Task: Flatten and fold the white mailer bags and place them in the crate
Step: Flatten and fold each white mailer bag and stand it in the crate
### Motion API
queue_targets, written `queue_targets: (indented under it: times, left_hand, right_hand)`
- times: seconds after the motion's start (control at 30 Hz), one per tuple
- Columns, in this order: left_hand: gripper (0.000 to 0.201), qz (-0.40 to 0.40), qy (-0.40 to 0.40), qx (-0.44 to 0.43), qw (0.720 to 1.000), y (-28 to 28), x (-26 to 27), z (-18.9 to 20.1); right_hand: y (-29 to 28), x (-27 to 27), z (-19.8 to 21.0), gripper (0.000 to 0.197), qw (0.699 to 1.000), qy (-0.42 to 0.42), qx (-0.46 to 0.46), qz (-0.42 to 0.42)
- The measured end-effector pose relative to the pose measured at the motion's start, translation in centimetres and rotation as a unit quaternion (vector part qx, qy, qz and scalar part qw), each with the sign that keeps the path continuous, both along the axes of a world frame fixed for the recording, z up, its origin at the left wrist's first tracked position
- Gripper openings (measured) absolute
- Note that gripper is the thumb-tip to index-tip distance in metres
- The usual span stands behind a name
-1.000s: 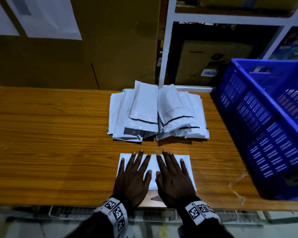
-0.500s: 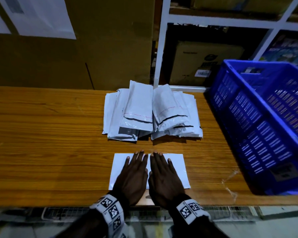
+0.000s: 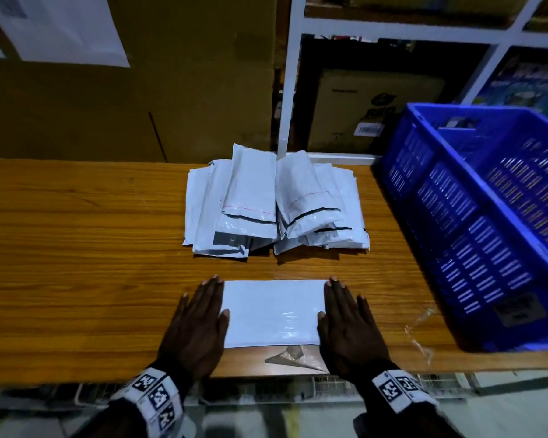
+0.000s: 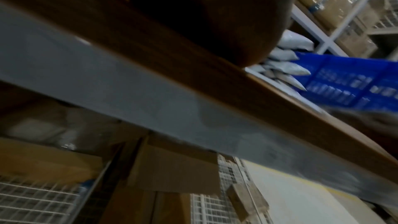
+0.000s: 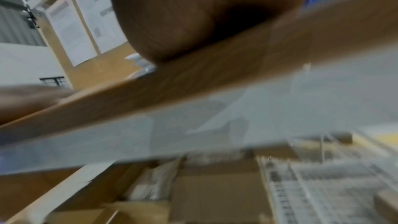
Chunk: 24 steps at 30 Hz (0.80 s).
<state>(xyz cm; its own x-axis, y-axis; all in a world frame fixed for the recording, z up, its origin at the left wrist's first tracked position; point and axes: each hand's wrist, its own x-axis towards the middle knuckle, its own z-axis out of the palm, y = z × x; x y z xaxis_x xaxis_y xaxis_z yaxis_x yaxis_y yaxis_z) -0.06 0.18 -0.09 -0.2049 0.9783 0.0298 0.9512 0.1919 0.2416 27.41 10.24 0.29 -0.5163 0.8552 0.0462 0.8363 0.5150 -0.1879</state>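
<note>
Both hands, left hand [image 3: 193, 324] and right hand [image 3: 350, 325], lie flat with fingers straight on the ends of a flat white plastic mailer bag [image 3: 272, 312] by the desk's [image 3: 76, 263] near edge; the blue plastic crate [image 3: 475, 216] sits at the right edge, probably empty.

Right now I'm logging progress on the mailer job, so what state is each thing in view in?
Mailer bag: flat on the table, unfolded, a hand at each end.
Left hand: fingers straight, palm down on the bag's left end.
Right hand: fingers straight, palm down on the bag's right end.
Pile of mailer bags: puffy, loosely stacked, not flattened.
Blue crate: upright on the table; contents not visible.
</note>
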Motion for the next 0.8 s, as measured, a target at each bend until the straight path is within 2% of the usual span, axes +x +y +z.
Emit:
queue_targets:
  times: [0.07,0.13,0.2,0.27,0.33,0.4,0.5,0.6,0.63,0.7,0.77,0.8]
  left_hand:
    - [0.065,-0.003,-0.006,0.026,1.0,-0.5,-1.4,0.6]
    - [0.062,-0.032,-0.024,0.103,0.994,-0.3,-1.7,1.9]
    - [0.044,-0.053,-0.054,0.207,0.975,0.5,-1.4,3.4]
    - [0.031,-0.07,-0.071,0.241,0.965,1.7,-0.9,4.9]
    - [0.033,-0.088,-0.057,0.207,0.973,2.7,-0.8,5.0]
    - [0.052,-0.107,-0.027,0.119,0.987,3.1,-1.0,4.3]
    - [0.09,-0.111,-0.021,-0.012,0.994,3.6,-1.7,3.5]
    - [0.112,-0.112,0.003,-0.066,0.991,4.6,-2.0,4.5]
    - [0.11,-0.107,0.023,-0.094,0.99,5.0,-1.9,5.1]
    - [0.087,-0.099,0.055,-0.12,0.986,5.7,-1.8,6.2]
    - [0.058,-0.102,0.045,-0.1,0.989,6.4,-2.1,7.3]
    - [0.044,-0.111,0.019,-0.061,0.992,6.6,-2.4,8.0]
  right_hand:
    - [0.3,0.3,0.9,0.06,1.0,-0.003,0.007,-0.016]
    - [0.7,-0.2,2.1,0.053,0.999,0.007,0.033,0.013]
    - [0.8,-1.5,4.0,0.046,0.997,0.03,0.03,0.064]
    - [1.2,-3.0,5.6,0.047,0.994,0.086,-0.025,0.066]
    - [2.0,-4.3,5.9,0.062,0.989,0.087,-0.102,0.064]
    - [2.7,-5.0,5.7,0.074,0.986,0.052,-0.135,0.08]
    - [3.5,-5.3,5.6,0.075,0.986,0.018,-0.141,0.09]
    - [4.0,-5.5,6.3,0.074,0.987,-0.032,-0.13,0.089]
    - [4.2,-5.5,6.7,0.072,0.986,-0.056,-0.126,0.092]
    - [4.8,-5.7,7.3,0.057,0.983,-0.086,-0.126,0.102]
    - [5.5,-5.6,8.0,0.038,0.984,-0.056,-0.124,0.116]
    - [5.7,-5.4,8.4,0.036,0.984,-0.024,-0.123,0.13]
